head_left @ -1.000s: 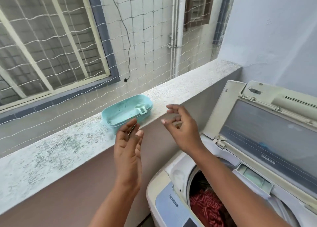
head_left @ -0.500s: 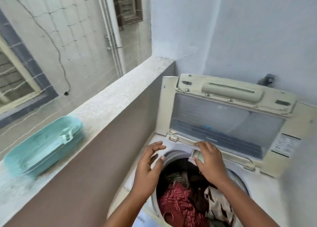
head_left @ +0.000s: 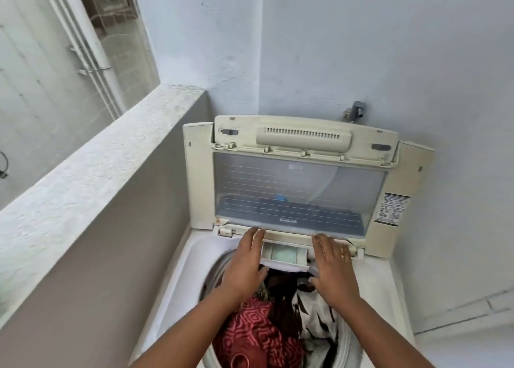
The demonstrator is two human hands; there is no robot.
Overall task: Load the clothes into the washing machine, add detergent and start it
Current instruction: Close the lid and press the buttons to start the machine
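A cream top-loading washing machine point(head_left: 178, 273) stands in the corner with its lid point(head_left: 300, 192) folded up against the back wall. Its drum holds clothes: a red patterned cloth point(head_left: 258, 337), a dark one, and a white cloth with black marks point(head_left: 317, 315). A small detergent drawer point(head_left: 285, 253) with a pale green inside sits pulled out at the back rim of the drum. My left hand point(head_left: 246, 262) lies with straight fingers at the drawer's left side. My right hand point(head_left: 332, 264) lies flat at its right side, fingertips reaching the lid's lower edge.
A speckled grey parapet ledge point(head_left: 83, 167) runs along the left, with white pipes point(head_left: 89, 47) outside beyond it. A metal tap point(head_left: 356, 110) sticks out of the blue wall behind the lid. A warning sticker point(head_left: 392, 209) is on the lid's right side.
My view swung right from the ledge and its teal soap box to the machine. Both hands moved from near the box down to the detergent drawer at the drum's back rim.
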